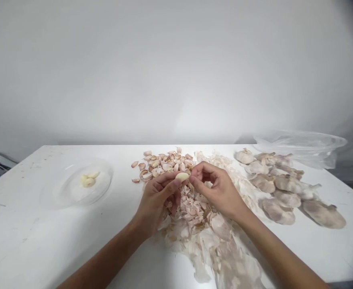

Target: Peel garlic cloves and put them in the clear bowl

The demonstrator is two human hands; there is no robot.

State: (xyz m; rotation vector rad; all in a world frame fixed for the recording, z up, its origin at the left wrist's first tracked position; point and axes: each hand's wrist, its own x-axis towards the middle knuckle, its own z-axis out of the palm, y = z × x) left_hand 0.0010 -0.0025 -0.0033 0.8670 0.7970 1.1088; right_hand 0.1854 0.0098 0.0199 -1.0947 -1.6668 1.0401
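A pale, peeled garlic clove is held between my two hands above the table. My left hand pinches its left end between thumb and fingers. At its right end, the thumb and forefinger of my right hand are closed on the tip. Behind my hands lies a pile of unpeeled garlic cloves with pinkish-brown skins. Loose garlic skins spread in a heap below and between my hands, partly hidden by them.
To the left stands a clear glass bowl with a few peeled cloves in it. Several whole garlic bulbs lie on the right of the white table. A clear plastic bag rests at the back right corner.
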